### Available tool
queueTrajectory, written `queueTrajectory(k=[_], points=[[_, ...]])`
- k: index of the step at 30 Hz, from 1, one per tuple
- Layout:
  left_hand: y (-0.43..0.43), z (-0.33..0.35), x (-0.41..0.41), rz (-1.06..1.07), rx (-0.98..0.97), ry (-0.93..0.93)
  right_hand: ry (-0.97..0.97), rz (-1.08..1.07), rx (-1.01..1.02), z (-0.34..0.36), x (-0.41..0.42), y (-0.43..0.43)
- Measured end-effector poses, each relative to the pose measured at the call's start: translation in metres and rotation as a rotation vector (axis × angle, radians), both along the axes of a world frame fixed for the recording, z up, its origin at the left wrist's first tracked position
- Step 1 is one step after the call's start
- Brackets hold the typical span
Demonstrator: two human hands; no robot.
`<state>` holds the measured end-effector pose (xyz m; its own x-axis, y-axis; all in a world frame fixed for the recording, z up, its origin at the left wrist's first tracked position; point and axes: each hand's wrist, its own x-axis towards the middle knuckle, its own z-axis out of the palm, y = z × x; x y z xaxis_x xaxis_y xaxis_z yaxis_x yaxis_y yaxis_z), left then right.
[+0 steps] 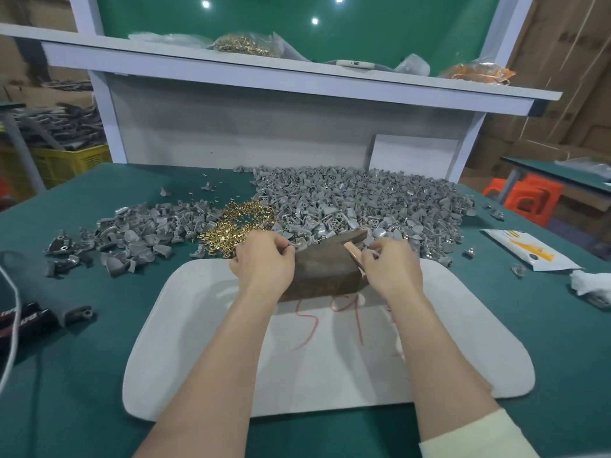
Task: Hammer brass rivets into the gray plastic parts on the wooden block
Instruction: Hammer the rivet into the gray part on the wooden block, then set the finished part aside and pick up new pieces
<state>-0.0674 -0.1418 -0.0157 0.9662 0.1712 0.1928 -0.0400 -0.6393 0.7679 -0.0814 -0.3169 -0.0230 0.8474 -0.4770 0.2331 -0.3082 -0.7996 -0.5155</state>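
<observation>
A dark wooden block [322,274] stands on a white board [205,342] in front of me. My left hand [263,259] is at the block's left top corner, fingers curled and pinching a small gray plastic part there. My right hand [391,267] is at the block's right side, gripping a hammer by its pale wooden handle [352,252], whose dark head [353,235] lies over the block's far edge. A heap of brass rivets [239,223] lies just behind my left hand. A big pile of gray plastic parts [363,200] spreads behind the block.
A smaller pile of gray parts [132,233] lies to the left on the green table [72,375]. A gray sleeve with a white cable [43,292] sits far left. A white packet [529,249] and crumpled tissue [591,285] lie right. A shelf [297,77] rises behind.
</observation>
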Motion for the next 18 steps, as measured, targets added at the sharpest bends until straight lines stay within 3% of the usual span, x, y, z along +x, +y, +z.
queueTrajectory(k=[3,7,13,18], points=[[-0.004,0.001,0.0,-0.069,-0.031,-0.058,-0.24,0.204,0.025,0.017,-0.004,0.02],[-0.01,0.001,-0.002,-0.141,-0.067,-0.141,-0.11,0.482,0.224,0.031,0.001,0.047],[-0.007,0.004,-0.002,-0.044,-0.218,-0.245,-0.171,0.399,0.377,0.049,0.034,0.055],[0.001,0.009,-0.001,0.095,-0.618,-0.186,-0.127,0.282,0.302,0.044,0.051,0.053]])
